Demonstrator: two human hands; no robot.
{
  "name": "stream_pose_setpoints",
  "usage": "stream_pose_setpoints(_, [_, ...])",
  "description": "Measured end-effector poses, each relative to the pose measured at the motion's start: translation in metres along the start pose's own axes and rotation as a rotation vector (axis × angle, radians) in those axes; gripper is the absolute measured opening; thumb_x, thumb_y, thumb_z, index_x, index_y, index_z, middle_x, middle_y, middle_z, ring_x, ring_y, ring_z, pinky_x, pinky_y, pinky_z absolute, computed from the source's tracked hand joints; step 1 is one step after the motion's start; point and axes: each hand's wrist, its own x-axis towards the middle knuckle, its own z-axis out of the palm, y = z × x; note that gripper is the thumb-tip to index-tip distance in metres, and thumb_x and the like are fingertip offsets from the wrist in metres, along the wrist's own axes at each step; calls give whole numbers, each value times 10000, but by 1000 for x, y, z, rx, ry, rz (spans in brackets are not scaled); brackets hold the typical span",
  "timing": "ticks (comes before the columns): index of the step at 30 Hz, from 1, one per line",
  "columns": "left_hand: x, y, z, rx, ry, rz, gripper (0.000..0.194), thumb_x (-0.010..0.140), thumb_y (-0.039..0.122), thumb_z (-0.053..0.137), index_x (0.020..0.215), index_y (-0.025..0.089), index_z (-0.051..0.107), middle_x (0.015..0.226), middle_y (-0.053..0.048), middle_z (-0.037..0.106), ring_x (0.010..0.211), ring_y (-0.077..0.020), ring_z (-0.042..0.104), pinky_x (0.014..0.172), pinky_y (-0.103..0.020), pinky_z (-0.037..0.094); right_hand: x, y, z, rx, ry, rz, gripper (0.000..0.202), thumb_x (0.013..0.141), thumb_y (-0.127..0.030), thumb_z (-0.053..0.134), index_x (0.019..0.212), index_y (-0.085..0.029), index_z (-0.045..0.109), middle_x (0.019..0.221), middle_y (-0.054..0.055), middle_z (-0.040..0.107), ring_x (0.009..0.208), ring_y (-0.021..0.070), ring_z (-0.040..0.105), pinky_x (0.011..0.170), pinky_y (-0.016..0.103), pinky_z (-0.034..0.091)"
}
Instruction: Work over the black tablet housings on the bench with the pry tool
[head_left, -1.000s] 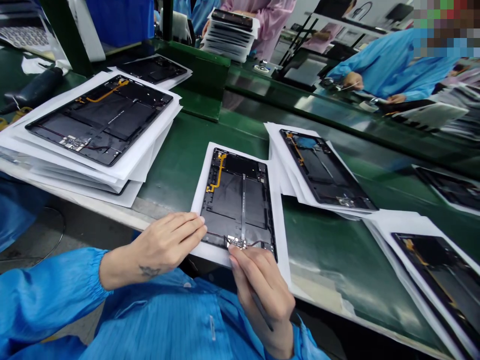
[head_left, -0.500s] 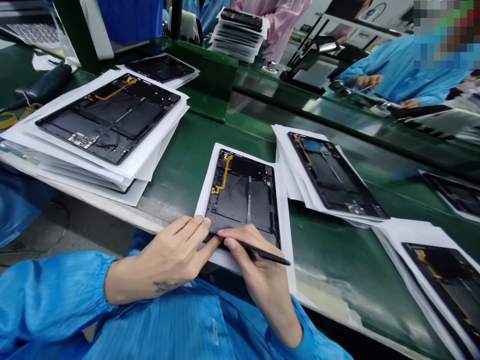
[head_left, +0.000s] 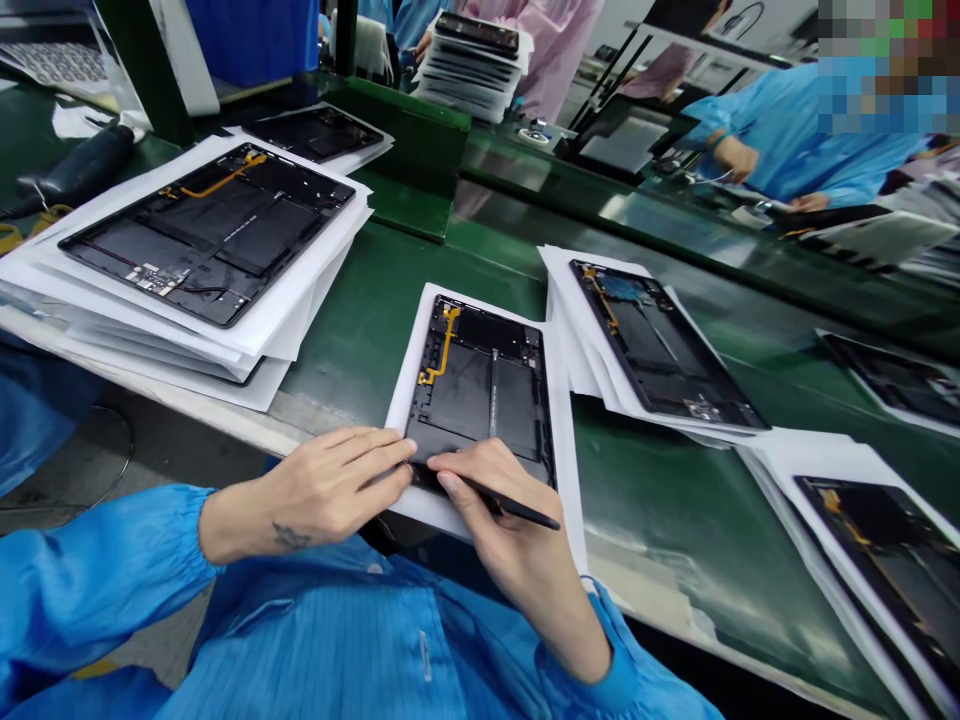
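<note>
An open black tablet housing (head_left: 457, 400) with an orange flex cable (head_left: 448, 350) lies on a white sheet (head_left: 566, 450) at the table's front edge. My right hand (head_left: 502, 500) grips a slim black tool (head_left: 517, 508) in a pinch over the housing's near end; the tool's tip is hidden by the fingers. My left hand (head_left: 322, 490) rests its fingertips on the near left corner of the housing, fingers stretched out and nothing seen in them. What lies right under both sets of fingertips cannot be made out.
Stacks of white sheets with a tablet housing on top stand at left (head_left: 217, 230) and right (head_left: 660, 340), another at lower right (head_left: 885, 560). A black power tool (head_left: 82, 170) lies at far left. Across the green bench (head_left: 360, 300), a person in blue (head_left: 795, 130) works.
My left hand has shifted slightly left, and its thumb has drawn back from the right hand's fingertips. My right hand keeps its pinch on the tool. The whole view has shifted slightly.
</note>
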Motion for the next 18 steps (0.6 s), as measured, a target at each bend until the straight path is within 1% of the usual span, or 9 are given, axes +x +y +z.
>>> stream_pose_setpoints(3, [-2, -2, 0, -7, 11, -13, 291, 984, 32, 417, 1139, 61, 662, 1194, -148, 734, 1108, -217, 710, 954, -341, 598, -2, 1, 0, 0, -2, -9, 138, 968, -151, 593, 965, -216, 714, 832, 24, 726, 766, 177, 640, 683, 322, 530])
stream_pose_setpoints(5, [0, 0, 0, 15, 9, -29, 298, 979, 26, 417, 1140, 57, 667, 1180, -144, 740, 1096, -224, 715, 938, -345, 610, -5, 3, -3, -11, 16, -1, 130, 964, -141, 601, 962, -216, 707, 843, 21, 728, 792, 175, 650, 727, 324, 540])
stream_pose_setpoints(7, [2, 3, 0, 23, 7, -34, 298, 974, 22, 419, 1125, 46, 674, 1161, -150, 744, 1091, -242, 718, 921, -361, 619, -9, 5, -10, -38, 45, 20, 129, 961, -137, 606, 941, -219, 704, 841, 18, 729, 815, 176, 669, 773, 326, 551])
stream_pose_setpoints(11, [7, 5, -3, 38, 9, -14, 290, 969, 21, 417, 1090, 35, 680, 1125, -165, 749, 1067, -246, 722, 898, -369, 621, -21, 8, -25, -113, 87, 83, 137, 957, -157, 612, 893, -224, 713, 831, 31, 729, 813, 192, 696, 745, 324, 580])
stream_pose_setpoints(13, [11, 4, -3, 63, 12, 2, 278, 970, 26, 419, 1039, 47, 688, 1087, -160, 754, 1028, -240, 725, 871, -369, 618, -26, 7, -28, -129, 102, 56, 143, 949, -136, 609, 913, -225, 715, 831, 30, 732, 797, 193, 695, 780, 349, 595])
stream_pose_setpoints(15, [15, 4, -2, 76, 13, 10, 281, 973, 29, 417, 986, 67, 695, 1044, -142, 759, 994, -231, 721, 850, -363, 606, -30, 5, -27, -131, 96, -1, 173, 939, -94, 599, 965, -224, 709, 843, 25, 735, 784, 188, 687, 849, 386, 596])
stream_pose_setpoints(18, [22, 5, 4, 43, 10, 22, 286, 985, 45, 411, 1037, 64, 692, 1032, -130, 751, 979, -224, 705, 843, -351, 584, -33, 2, -23, -150, 98, -39, 223, 933, -52, 582, 1033, -223, 686, 883, 30, 736, 822, 193, 686, 893, 412, 579])
